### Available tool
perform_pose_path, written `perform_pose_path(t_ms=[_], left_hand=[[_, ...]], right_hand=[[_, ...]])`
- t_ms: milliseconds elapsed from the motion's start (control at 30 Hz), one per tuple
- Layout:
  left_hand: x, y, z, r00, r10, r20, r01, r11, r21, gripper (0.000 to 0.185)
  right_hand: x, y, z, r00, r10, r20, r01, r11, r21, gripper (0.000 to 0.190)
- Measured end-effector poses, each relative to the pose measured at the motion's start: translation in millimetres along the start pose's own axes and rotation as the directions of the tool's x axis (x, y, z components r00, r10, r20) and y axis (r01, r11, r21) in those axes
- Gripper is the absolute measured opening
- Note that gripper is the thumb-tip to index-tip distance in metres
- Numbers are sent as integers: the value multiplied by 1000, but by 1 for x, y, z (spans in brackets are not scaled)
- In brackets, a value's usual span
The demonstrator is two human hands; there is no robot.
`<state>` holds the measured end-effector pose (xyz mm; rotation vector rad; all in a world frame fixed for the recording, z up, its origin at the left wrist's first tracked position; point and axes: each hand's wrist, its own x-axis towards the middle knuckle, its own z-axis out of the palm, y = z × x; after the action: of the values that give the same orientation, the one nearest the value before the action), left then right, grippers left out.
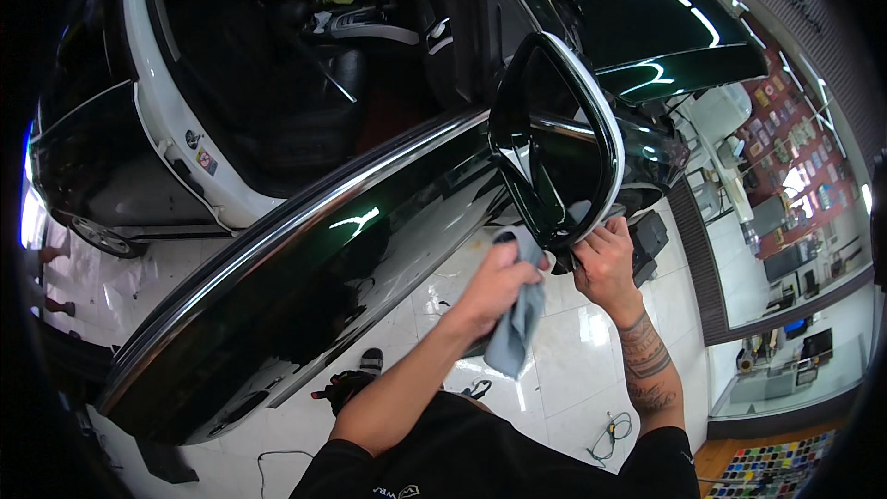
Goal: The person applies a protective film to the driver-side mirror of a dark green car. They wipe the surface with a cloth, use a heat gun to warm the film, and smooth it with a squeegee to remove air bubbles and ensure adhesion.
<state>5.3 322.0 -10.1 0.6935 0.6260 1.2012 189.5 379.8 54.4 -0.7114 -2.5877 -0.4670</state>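
My left hand (493, 284) is closed around a folded grey cloth (516, 336), which hangs below the fist. Just above it is the side mirror (613, 125) of a car, its housing glossy dark green with a pale outer rim. My right hand (604, 260) is curled against the mirror's lower outer edge. What its fingertips grip behind the housing is partly hidden; a bit of grey material shows above the knuckles. The opened front door (360, 235), dark green with a chrome trim strip (277, 201), reaches from the mirror to the lower left.
Beyond the door lies the dark cabin with a black seat (326, 90). The car's bonnet (672, 62) is at upper right. A black case (648, 239) and a coiled cable (610, 440) rest on the tiled floor (575, 353). Colour swatches (769, 461) fill the lower right corner.
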Motion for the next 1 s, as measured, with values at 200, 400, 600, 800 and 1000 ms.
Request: perform_pose_path(t_ms=[200,400,600,800,1000], left_hand=[[-20,-6,-29,976,44,215,-69,992,108,14],[24,14,-90,955,251,-160,-181,916,359,21],[47,-1,-82,900,420,-115,-321,818,478,21],[39,-6,-89,711,676,195,-591,425,686,16],[33,17,-82,673,553,490,-656,141,742,24]], right_hand=[[-15,9,-14,942,265,206,-238,960,-145,11],[66,-68,-91,949,313,-28,-308,944,119,13],[167,-34,14,904,138,404,-50,974,-222,9],[181,-16,42,777,233,584,-52,949,-310,14],[202,-9,49,678,337,653,-71,915,-398,26]])
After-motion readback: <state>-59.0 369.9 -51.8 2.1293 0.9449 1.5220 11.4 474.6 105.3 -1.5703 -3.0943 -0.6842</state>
